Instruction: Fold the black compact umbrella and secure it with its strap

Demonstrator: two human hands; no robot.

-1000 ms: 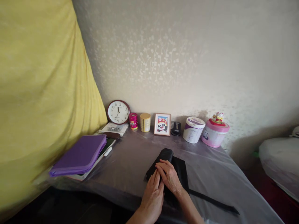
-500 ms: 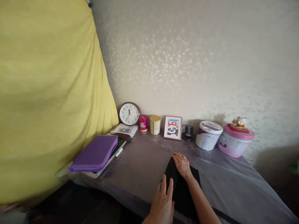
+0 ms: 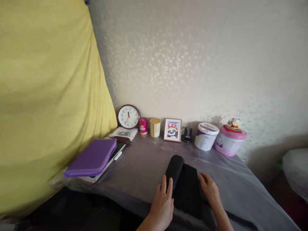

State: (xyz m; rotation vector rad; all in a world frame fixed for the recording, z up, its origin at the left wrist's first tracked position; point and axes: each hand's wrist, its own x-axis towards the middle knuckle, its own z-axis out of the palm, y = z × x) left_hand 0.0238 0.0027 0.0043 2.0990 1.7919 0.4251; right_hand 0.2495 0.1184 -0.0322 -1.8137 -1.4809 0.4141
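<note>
Grey plastic covers the tabletop, where a black cloth, half rolled, lies in the middle. Left hand presses flat and open on the roll; right hand rests open at the cloth's edge. Rolling evenly would keep it tight.

The right hand has left the far end of the black cloth and now lies flat at its 3 o'clock edge. The left hand has slid up, fingers on the rolled part.
</note>
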